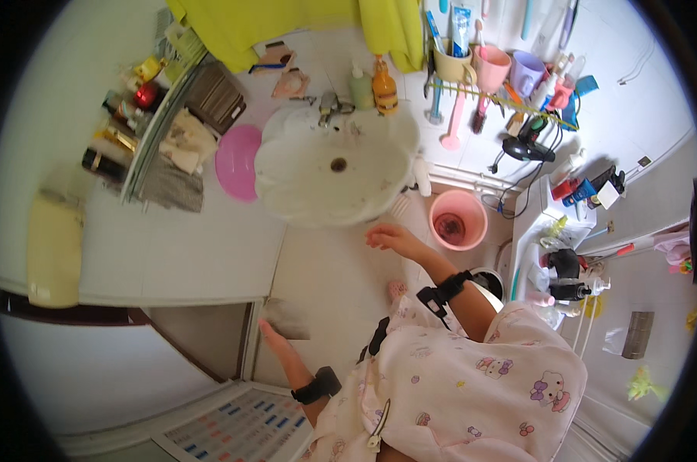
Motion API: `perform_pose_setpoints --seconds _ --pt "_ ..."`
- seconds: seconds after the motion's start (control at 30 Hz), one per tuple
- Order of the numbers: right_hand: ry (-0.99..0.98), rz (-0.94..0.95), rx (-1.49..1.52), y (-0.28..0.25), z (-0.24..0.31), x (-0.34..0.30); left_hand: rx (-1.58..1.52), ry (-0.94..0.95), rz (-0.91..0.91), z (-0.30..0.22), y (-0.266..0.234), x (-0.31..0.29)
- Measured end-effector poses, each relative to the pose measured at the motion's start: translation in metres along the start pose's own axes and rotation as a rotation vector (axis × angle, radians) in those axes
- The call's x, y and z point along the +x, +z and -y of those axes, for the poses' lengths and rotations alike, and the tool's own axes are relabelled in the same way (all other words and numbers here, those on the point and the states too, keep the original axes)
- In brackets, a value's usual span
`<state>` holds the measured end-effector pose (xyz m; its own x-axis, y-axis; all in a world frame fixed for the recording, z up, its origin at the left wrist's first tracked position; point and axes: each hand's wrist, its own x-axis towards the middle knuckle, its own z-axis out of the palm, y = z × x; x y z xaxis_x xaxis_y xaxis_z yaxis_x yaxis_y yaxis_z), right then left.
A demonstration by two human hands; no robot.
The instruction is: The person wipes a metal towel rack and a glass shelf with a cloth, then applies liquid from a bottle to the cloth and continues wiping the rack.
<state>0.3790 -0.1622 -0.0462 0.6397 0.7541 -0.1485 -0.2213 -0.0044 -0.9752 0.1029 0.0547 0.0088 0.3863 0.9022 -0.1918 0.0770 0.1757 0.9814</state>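
Note:
My right hand [392, 239] is held out in front of the sink's near rim, apart from it. Its fingers are loosely bent and apart, with nothing in them. Lower down on the left, my left hand [278, 340] shows edge-on beside the doorway, fingers stretched out and holding nothing that I can see. Each wrist wears a black band. The white scalloped sink [302, 189] has a metal tap [333, 106] at its back, with a green pump bottle [361, 86] and an orange pump bottle [385, 88] next to it.
A pink bucket [458, 208] stands right of the sink, a pink basin [239, 163] left of it. Toothbrush cups line a wall rack [510, 100]; a hair dryer [529, 142] hangs below with its cord. Bottles crowd the right-hand white surface [527, 245]. A glass shelf [160, 127] juts out at left.

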Motion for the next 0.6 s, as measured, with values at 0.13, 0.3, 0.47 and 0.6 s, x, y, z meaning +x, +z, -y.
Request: perform_pose_setpoints --seconds 0.13,0.3,0.47,0.6 --pt "0.249 -0.171 0.222 -0.004 0.011 0.117 0.008 -0.098 0.108 0.007 0.041 0.107" --pt "0.112 -0.329 0.383 -0.028 0.02 0.252 0.088 0.031 0.328 0.034 0.13 0.225" --pt "-0.006 -0.567 0.466 -0.059 0.029 0.349 0.203 -0.028 0.594 0.036 0.251 0.324" --pt "0.009 -0.585 0.648 -0.072 0.04 0.381 0.348 -0.257 0.821 0.033 0.335 0.38"
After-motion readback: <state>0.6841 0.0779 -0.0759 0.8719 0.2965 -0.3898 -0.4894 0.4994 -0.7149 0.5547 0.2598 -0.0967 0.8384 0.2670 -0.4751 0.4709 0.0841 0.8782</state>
